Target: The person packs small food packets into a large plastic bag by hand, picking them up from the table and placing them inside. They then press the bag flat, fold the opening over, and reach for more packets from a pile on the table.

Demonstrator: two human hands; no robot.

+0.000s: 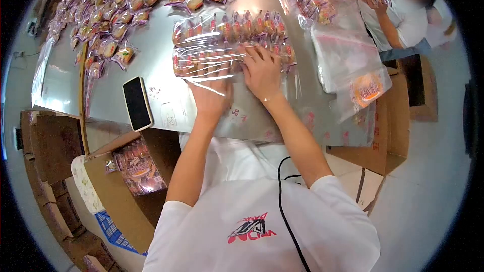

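Two rows of small wrapped cakes [234,29] lie side by side in a clear plastic bag [206,53] on the metal table. My left hand [209,93] is at the lower left of the bag, under the shiny film, with its fingers stretched toward the near row; glare partly hides the fingertips. My right hand [263,73] lies over the right half of the near row, fingers extended and slightly apart, touching the cakes. A phone [137,104] rests to the left of my hands.
Many loose wrapped cakes [136,0] cover the far left. At right lie a stack of clear bags [327,60] and a filled bag [315,7]. An open carton [118,191] with packed cakes stands below left. Another person [398,20] holds cakes at upper right.
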